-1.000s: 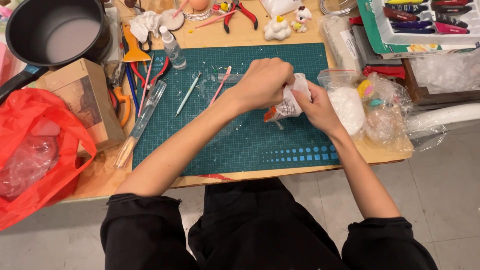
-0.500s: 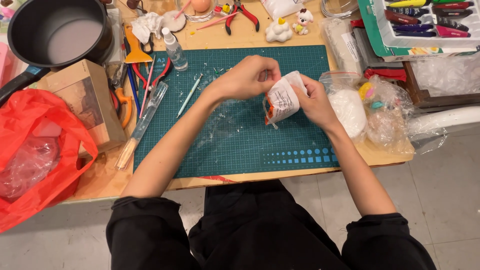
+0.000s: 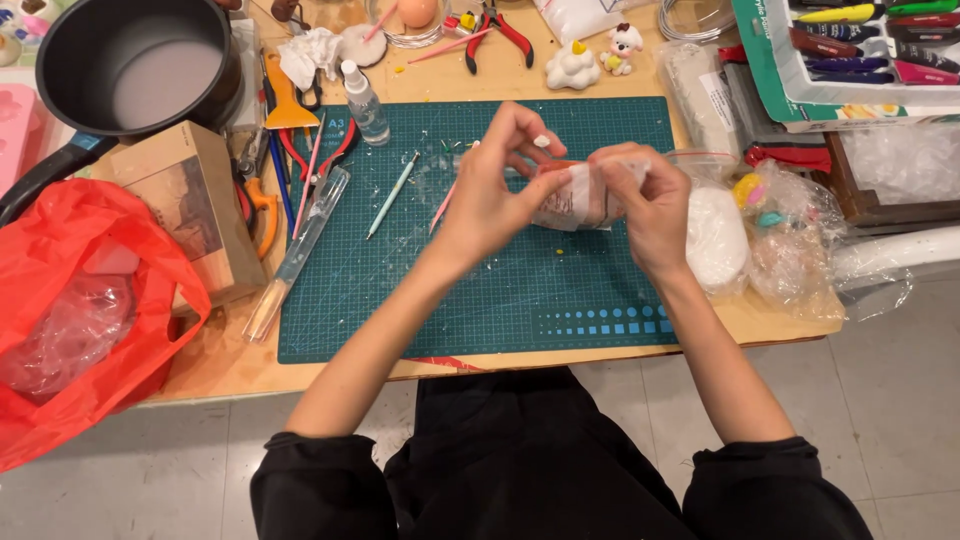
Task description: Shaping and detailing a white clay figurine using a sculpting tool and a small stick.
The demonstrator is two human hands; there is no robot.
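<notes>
Red bag (image 3: pixel 70 300): a plastic sack is slumping off the table's left edge, well apart from both hands, with clear film inside it.
Pan (image 3: pixel 135 65): a black pot is sitting at the far left corner, behind a brown box (image 3: pixel 190 200).
Tools: a spray bottle (image 3: pixel 366 103), a pen-like stick (image 3: pixel 392 195) and a pink stick are lying on the green mat (image 3: pixel 420 300), left of the hands and untouched.
Change: a second ago the packet was hanging low to the right, against the mat; now it is being held up level between both hands over the mat's middle, and the left hand is moving in closer to its end. I judge that the hands are passing from gripping the packet to working its end open.
Left hand (image 3: pixel 495 190): the thumb and fingers are pinching the packet's left end, clenched on it.
Packet (image 3: pixel 575 195): a small clear wrapper with white and orange inside is spanning the gap between the two grips, above the mat and not touching it.
Right hand (image 3: pixel 650 205): the fingers are curling over the packet's right end, grasping it.
Clay bags (image 3: pixel 715 235): clear bags with white and coloured lumps are resting just right of the right hand.
Paint tubes (image 3: pixel 850 40): they are lying in a tray at the far right corner, well apart.
</notes>
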